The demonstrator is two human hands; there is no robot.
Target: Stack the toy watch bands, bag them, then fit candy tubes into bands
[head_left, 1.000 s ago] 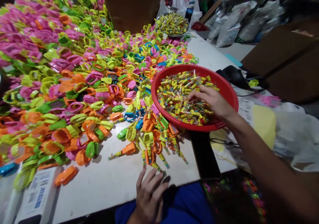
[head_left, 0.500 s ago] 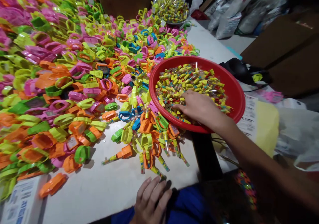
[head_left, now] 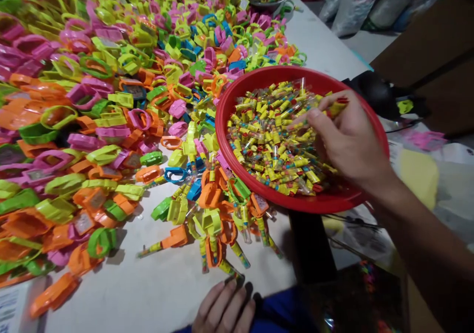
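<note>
My right hand [head_left: 350, 135] is over the right side of a red plastic basin [head_left: 237, 170], its thumb and fingers closed on small tubes [head_left: 336, 106] with yellow wrapping and red ends. How many it holds is partly hidden. Below it, the basin is filled with many such clear tubes [head_left: 274, 135], yellow-labelled with coloured beads inside. At the table's near edge rests my left hand [head_left: 224, 308], fingers loosely bent and slightly apart, nothing seen in them. Just beyond its fingertips lie plastic toy watches [head_left: 211, 194] in orange, green, yellow and blue, several with tubes attached.
A large heap of bright toy watches [head_left: 92, 140] covers the left and back of the white table [head_left: 148, 293]. At the back stands a bowl [head_left: 272, 2] of similar tubes. A white box [head_left: 22, 303] lies front left; bags [head_left: 359, 7] sit far right.
My right hand has lifted from among the tubes and moved right, now with tubes in its fingers. The left hand stays at the table edge. The view has shifted slightly.
</note>
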